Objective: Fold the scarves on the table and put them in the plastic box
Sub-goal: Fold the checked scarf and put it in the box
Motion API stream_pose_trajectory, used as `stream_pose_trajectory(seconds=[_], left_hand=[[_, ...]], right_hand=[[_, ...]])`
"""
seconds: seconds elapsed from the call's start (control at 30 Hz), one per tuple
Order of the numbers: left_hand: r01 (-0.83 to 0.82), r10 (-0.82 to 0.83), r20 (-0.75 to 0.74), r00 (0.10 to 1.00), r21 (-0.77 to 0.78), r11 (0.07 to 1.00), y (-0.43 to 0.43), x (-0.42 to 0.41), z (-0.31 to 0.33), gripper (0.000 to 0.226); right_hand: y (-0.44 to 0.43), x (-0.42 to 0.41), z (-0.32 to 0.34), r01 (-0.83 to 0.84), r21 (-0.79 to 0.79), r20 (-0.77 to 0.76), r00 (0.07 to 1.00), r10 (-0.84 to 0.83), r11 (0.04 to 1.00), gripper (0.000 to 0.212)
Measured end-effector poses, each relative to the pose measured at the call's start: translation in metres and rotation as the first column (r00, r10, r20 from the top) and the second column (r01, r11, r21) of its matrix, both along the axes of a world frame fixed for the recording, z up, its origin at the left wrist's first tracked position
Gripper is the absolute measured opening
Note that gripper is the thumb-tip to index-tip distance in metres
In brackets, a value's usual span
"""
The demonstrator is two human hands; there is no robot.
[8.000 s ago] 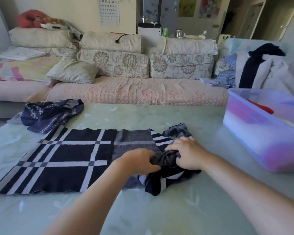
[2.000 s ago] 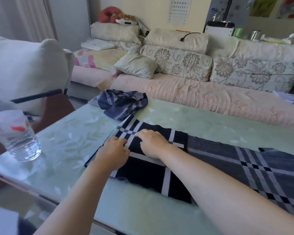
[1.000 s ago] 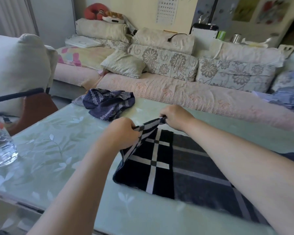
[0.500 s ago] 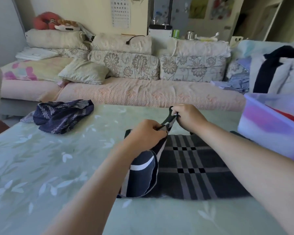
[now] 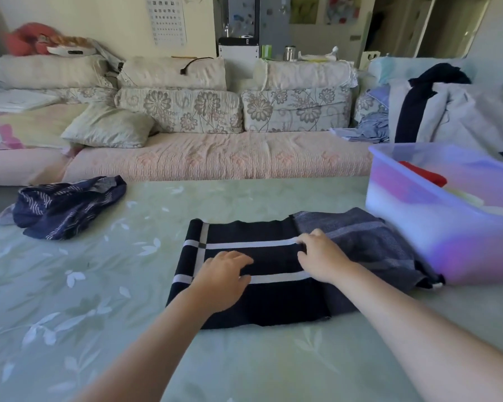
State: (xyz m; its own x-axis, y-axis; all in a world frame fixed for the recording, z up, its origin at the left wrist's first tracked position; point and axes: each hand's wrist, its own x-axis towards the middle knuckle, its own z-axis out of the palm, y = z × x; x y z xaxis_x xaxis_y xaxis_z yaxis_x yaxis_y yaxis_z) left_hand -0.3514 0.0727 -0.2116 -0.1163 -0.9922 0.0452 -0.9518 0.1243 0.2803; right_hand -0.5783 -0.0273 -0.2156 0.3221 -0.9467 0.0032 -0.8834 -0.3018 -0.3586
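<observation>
Left grip (image 5: pixel 224 278) and right grip (image 5: pixel 321 258) lie open, palms flat, clasping nothing. They press the folded checked scarf (image 5: pixel 273 264) beneath them onto the worktop (image 5: pixel 99 285), likely to set the crease. The plastic box (image 5: pixel 418 224) stands just right of the right grip, handy for loading.

Soft, even daylight lit the room. The table (image 5: pixel 70 300) carried a pale sheen and only faint shadows. The plastic box (image 5: pixel 436 227) at the table's right edge was smeared and tinged purple. Straight lines bowed toward the view's corners.
</observation>
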Motion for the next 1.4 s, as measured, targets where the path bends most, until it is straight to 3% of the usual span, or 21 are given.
stream_pose_trajectory(seconds=[0.13, 0.2, 0.3, 0.4, 0.53, 0.6, 0.7, 0.8, 0.87, 1.07, 1.23, 1.4], left_hand=[[-0.067, 0.058, 0.191, 0.980, 0.040, 0.997, 0.014, 0.015, -0.023, 0.059], [-0.096, 0.083, 0.181, 0.980, 0.061, 0.994, 0.021, 0.018, -0.030, 0.062], [-0.119, 0.105, 0.140, 0.985, 0.095, 0.988, 0.032, 0.019, -0.038, 0.071], [-0.128, 0.116, 0.142, 0.983, 0.083, 0.988, 0.036, 0.021, -0.043, 0.091], [-0.139, 0.121, 0.182, 0.976, 0.092, 0.986, 0.038, 0.023, -0.045, 0.084], [-0.145, 0.127, 0.192, 0.973, 0.083, 0.986, 0.037, 0.023, -0.043, 0.078], [-0.141, 0.124, 0.181, 0.976, 0.084, 0.987, 0.038, 0.022, -0.042, 0.072], [-0.123, 0.106, 0.184, 0.977, 0.084, 0.989, 0.039, 0.028, -0.045, 0.071], [-0.126, 0.108, 0.181, 0.978, 0.088, 0.988, 0.040, 0.038, -0.045, 0.071], [-0.301, 0.293, 0.098, 0.951, 0.080, 0.950, 0.041, 0.085, -0.034, 0.056], [-0.430, 0.421, 0.202, 0.884, 0.001, 0.903, 0.047, 0.128, -0.036, 0.058], [-0.609, 0.569, 0.316, 0.759, 0.035, 0.792, 0.055, 0.170, -0.045, 0.087]], right_hand=[[0.026, 0.002, 0.009, 0.052, 0.024, -0.193, 0.980, -0.047, 0.998, 0.052], [0.039, 0.003, 0.009, 0.052, 0.004, -0.310, 0.949, -0.048, 0.999, 0.055], [0.051, 0.001, 0.009, -0.011, 0.025, -0.227, 0.974, 0.017, 1.000, 0.060], [0.048, -0.004, 0.013, -0.045, -0.078, -0.150, 0.988, 0.033, 0.996, 0.054], [0.048, -0.006, 0.013, -0.014, -0.047, -0.364, 0.931, -0.004, 0.999, 0.044], [0.049, -0.001, 0.009, -0.060, -0.127, -0.418, 0.908, 0.001, 0.990, 0.045], [0.050, 0.009, 0.001, -0.110, -0.199, -0.337, 0.941, 0.037, 0.974, 0.049], [0.054, 0.018, -0.015, -0.088, 0.050, -0.294, 0.951, 0.099, 0.995, 0.058], [0.059, 0.025, -0.025, -0.072, 0.134, -0.298, 0.948, 0.110, 0.988, 0.062], [0.073, 0.078, -0.026, -0.161, 0.091, -0.303, 0.936, 0.182, 0.983, 0.068], [0.084, 0.131, -0.024, -0.291, -0.007, -0.253, 0.926, 0.280, 0.957, 0.064], [0.107, 0.197, -0.037, -0.325, -0.010, -0.228, 0.922, 0.314, 0.946, 0.064]])
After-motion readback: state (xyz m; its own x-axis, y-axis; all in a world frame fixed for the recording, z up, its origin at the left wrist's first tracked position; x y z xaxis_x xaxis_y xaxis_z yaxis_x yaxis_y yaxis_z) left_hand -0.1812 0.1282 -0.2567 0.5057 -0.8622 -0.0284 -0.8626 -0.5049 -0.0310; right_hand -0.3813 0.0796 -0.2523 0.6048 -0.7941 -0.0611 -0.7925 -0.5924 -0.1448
